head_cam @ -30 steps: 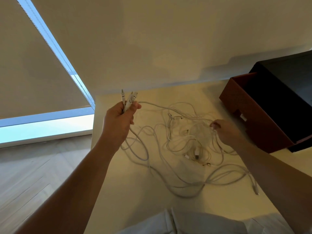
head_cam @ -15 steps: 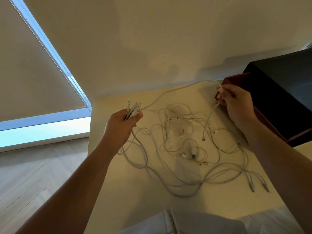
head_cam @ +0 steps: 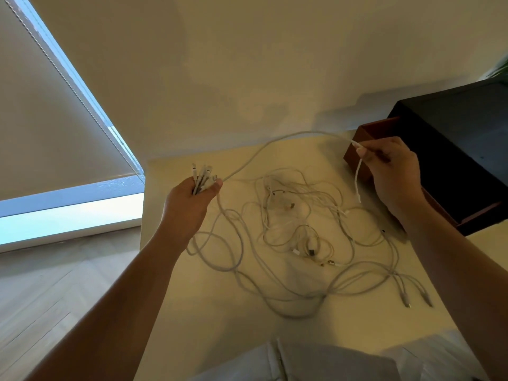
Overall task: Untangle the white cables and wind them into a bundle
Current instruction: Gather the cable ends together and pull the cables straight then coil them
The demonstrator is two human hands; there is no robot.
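Note:
A tangle of white cables (head_cam: 302, 237) lies spread over the cream table (head_cam: 214, 320). My left hand (head_cam: 189, 204) is raised above the table's left part and grips several cable ends, whose plugs stick up out of the fist. One white cable (head_cam: 275, 145) arcs through the air from that hand to my right hand (head_cam: 393, 174), which pinches it at the back right. The short free end hangs down from those fingers. Two plugs (head_cam: 415, 301) lie at the front right of the tangle.
A dark box with a reddish-brown wall (head_cam: 365, 133) stands at the table's back right, right behind my right hand. A wall runs along the back. A blind and window (head_cam: 68, 210) fill the left, above a wooden floor. White clothing (head_cam: 316, 361) shows at the near edge.
My right hand rose from the tangle to the back right, lifting one cable clear into an arc. The left hand kept its grip on the cable ends.

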